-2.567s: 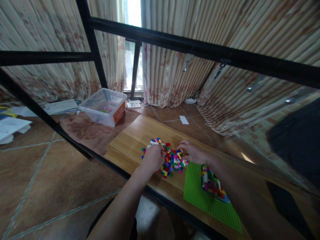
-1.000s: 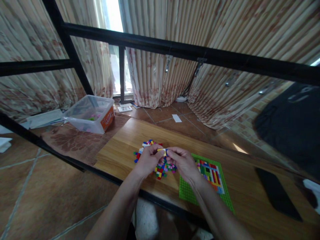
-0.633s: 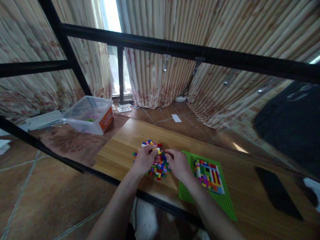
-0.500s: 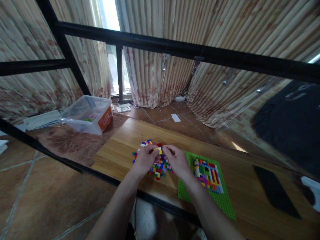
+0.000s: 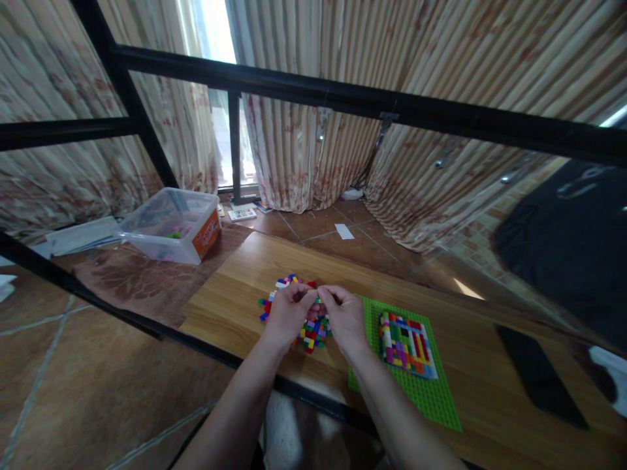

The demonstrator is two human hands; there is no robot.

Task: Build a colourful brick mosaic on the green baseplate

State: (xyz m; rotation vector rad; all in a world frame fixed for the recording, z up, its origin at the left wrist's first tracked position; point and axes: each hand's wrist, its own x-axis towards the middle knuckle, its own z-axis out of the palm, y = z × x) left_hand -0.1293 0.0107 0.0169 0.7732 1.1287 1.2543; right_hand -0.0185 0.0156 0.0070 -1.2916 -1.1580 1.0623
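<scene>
My left hand (image 5: 288,311) and my right hand (image 5: 344,316) meet fingertip to fingertip above a pile of small coloured bricks (image 5: 307,322) on the wooden table (image 5: 235,294). Both hands are pinched closed on something too small to make out between the fingertips. To the right of the hands lies a green baseplate (image 5: 421,398) with a patch of multicoloured bricks (image 5: 405,336) pressed onto it.
A clear plastic tub (image 5: 169,223) with an orange label sits on a brown mat on the floor at left. Papers (image 5: 81,234) lie beside it. A black metal frame (image 5: 343,98) crosses the view. A dark flat object (image 5: 539,384) lies on the table at right.
Both hands came up off the brick pile and met above it. A yellow brick showed between the fingertips a second ago. The fingertips are now pressed closer and the brick no longer shows.
</scene>
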